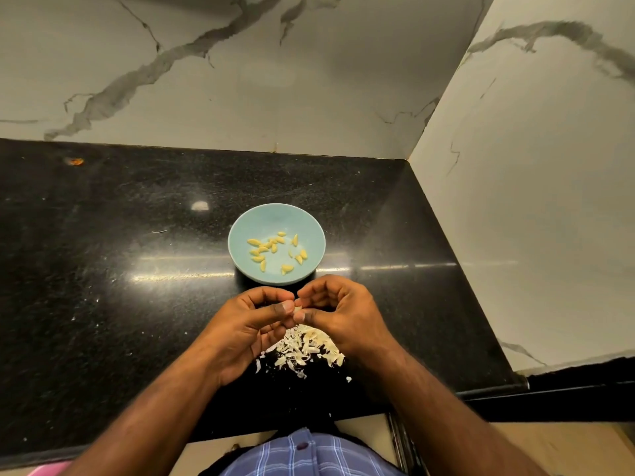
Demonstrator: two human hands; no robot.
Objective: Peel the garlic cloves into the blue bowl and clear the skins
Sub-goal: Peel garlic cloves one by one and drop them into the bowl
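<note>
Both hands meet at lower centre of the frame, pinching one garlic clove (298, 309) between them: the left hand (252, 326) grips it with thumb and curled fingers, the right hand (340, 312) likewise from the opposite side. Only a pale sliver of the clove shows between the thumbs. Just above the hands, at centre frame, the blue bowl (240, 228) sits on the black countertop (113, 269) and holds a scatter of peeled yellow cloves (263, 250). Directly below the hands lies a heap of white skins (309, 348), with stray flakes near it. Marble-patterned walls (240, 80) fill the upper frame and right side.
</note>
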